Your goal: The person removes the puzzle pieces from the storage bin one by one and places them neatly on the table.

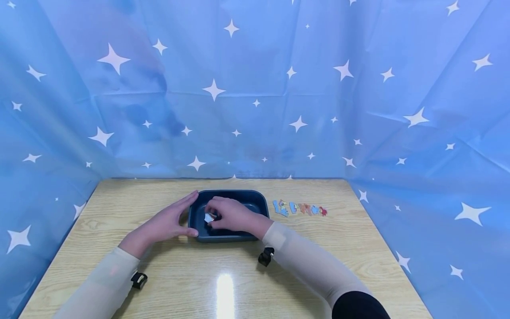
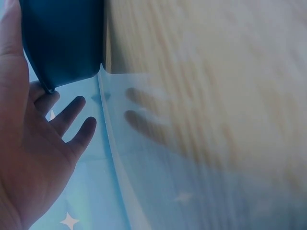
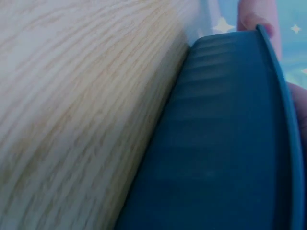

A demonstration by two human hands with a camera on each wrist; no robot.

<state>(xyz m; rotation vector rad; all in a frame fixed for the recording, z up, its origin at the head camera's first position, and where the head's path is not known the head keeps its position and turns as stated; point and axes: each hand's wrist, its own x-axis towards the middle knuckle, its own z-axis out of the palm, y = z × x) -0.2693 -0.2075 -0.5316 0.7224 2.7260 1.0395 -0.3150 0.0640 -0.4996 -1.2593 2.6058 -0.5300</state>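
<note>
A dark blue rectangular tray with raised walls lies on the table. My left hand spans its left end, thumb at the near corner and fingers at the far one. In the left wrist view, the fingers of that hand are spread, with fingertips right at the tray's corner. My right hand reaches over the near wall into the tray. Between its thumb and fingers it pinches a small flat pale piece with a bit of orange. The right wrist view shows mostly the tray's outer wall.
To the right of the tray, several small irregular colored pieces, like jigsaw pieces, lie in a row. The wooden table ends at a blue curtain with white stars, behind and on both sides.
</note>
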